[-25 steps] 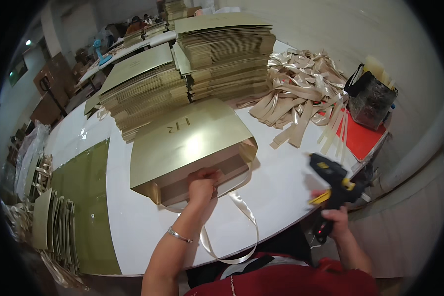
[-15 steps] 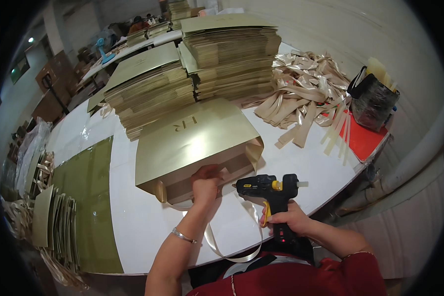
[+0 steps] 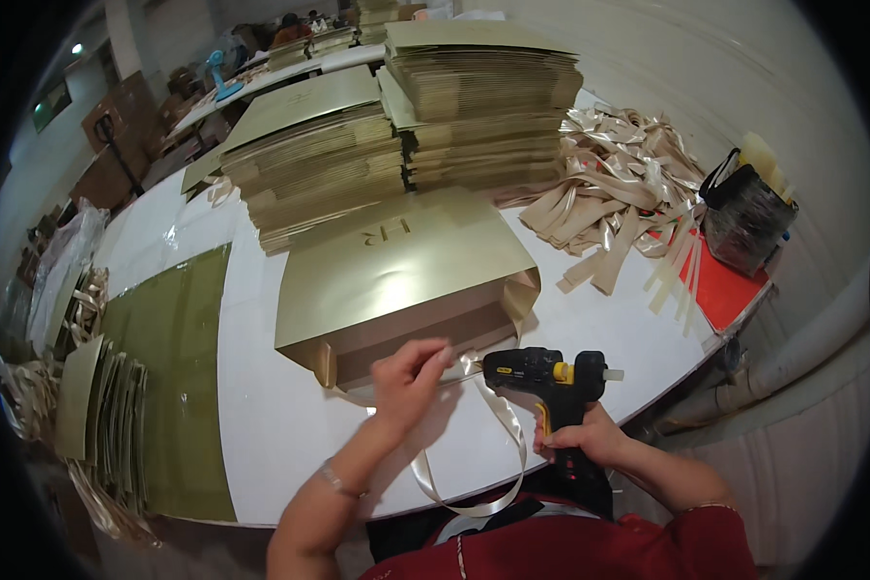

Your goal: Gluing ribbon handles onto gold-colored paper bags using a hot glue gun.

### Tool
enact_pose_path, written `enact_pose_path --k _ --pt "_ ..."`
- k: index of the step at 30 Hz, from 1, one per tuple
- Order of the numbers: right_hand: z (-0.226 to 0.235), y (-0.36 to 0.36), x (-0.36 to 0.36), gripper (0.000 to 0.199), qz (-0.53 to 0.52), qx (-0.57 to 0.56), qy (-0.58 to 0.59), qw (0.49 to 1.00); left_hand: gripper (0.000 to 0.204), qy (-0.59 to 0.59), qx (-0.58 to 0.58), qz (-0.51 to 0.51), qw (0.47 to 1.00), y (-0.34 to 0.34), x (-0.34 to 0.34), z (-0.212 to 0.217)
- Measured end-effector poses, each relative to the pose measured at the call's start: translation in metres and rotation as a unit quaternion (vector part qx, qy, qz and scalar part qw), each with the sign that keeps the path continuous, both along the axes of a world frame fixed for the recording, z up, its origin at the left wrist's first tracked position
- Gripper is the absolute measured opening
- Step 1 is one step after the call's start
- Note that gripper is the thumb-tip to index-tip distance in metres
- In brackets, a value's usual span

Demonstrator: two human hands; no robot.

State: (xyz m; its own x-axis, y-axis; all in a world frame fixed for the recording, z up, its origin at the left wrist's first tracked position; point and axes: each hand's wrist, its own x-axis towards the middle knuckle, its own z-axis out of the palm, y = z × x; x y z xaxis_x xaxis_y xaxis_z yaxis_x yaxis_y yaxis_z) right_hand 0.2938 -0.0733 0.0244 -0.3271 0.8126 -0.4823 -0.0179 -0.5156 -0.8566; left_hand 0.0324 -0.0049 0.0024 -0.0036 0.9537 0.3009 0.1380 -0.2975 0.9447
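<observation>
A gold paper bag lies on its side with its open mouth toward me. My left hand is in front of that mouth, thumb and fingers pinched together; what is between them, if anything, is hidden. A cream satin ribbon loops from beside the fingertips down to the table's front edge. My right hand grips a black and yellow hot glue gun by its handle. Its nozzle points left, close to the ribbon by the bag's mouth, and a pale glue stick juts from its back.
Tall stacks of flat gold bags stand behind. At the right are a heap of ribbons, loose glue sticks on a red sheet, and a dark wrapped holder. More bags stand at the left edge of the table.
My left hand has drawn back out of the bag's mouth toward me, its fingers now pinched. The glue gun stays in my right hand. The whole view has shifted slightly.
</observation>
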Motion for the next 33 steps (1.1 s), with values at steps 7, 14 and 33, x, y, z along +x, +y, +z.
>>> enact_pose_path --k 7,14,33 --pt "0.017 0.0 -0.005 0.037 0.031 0.114 -0.033 0.992 0.018 0.52 0.186 0.073 0.831 -0.047 -0.09 0.02" --pt "0.009 0.004 -0.049 0.033 0.069 -0.019 0.106 0.992 0.014 0.421 0.196 0.079 0.882 -0.055 -0.08 -0.011" --pt "0.029 0.019 -0.052 0.04 0.162 0.012 0.057 0.985 0.013 0.445 0.2 0.053 0.871 -0.057 -0.085 -0.019"
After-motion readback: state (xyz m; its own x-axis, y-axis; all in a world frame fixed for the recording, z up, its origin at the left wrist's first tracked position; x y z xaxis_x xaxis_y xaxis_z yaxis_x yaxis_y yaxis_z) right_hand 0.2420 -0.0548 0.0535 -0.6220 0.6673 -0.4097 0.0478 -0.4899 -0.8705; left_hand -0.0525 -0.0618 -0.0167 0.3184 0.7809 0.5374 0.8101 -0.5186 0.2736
